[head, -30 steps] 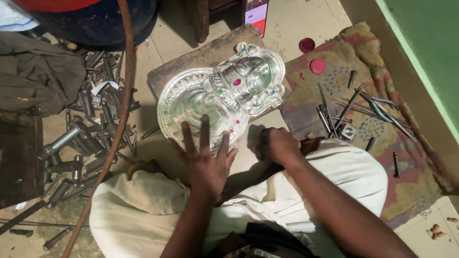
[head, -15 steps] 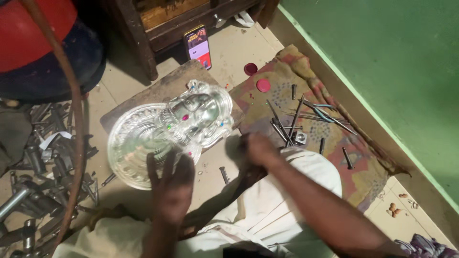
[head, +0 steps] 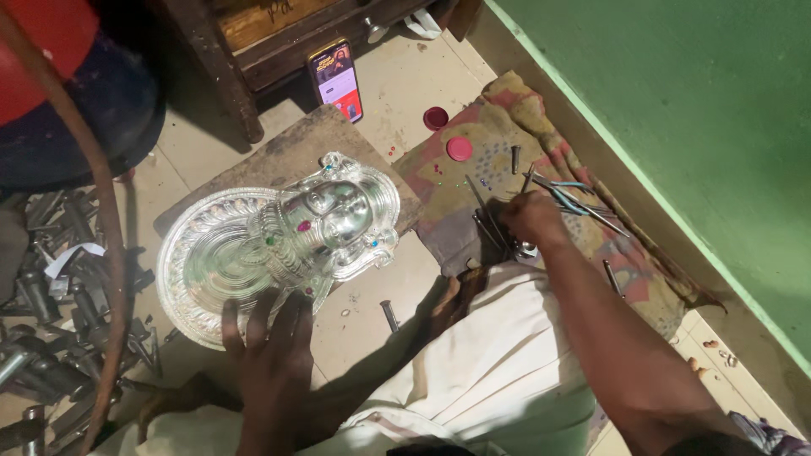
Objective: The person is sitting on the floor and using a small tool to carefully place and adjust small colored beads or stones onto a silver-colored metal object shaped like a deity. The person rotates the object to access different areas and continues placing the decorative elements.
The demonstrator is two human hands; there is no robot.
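Left hand [head: 269, 359] spread flat on silver plaque [head: 279, 245] — right hand [head: 530, 218] pinching tools [head: 568, 198], cloth [head: 541, 181] on floor.

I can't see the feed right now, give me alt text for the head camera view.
The person's left hand rests flat on the rim of an embossed silver metal face plaque lying on a wooden board, while the right hand reaches among thin metal punches on a patterned cloth.

Under your left hand [head: 269, 355] lies a shiny silver mask [head: 279, 245], a raised face with small red and green stones on a wide ribbed plate, flat on a wooden board [head: 287, 152]. Your right hand [head: 532, 218] rests among thin metal tools [head: 570, 201] on a patterned cloth [head: 507, 110].
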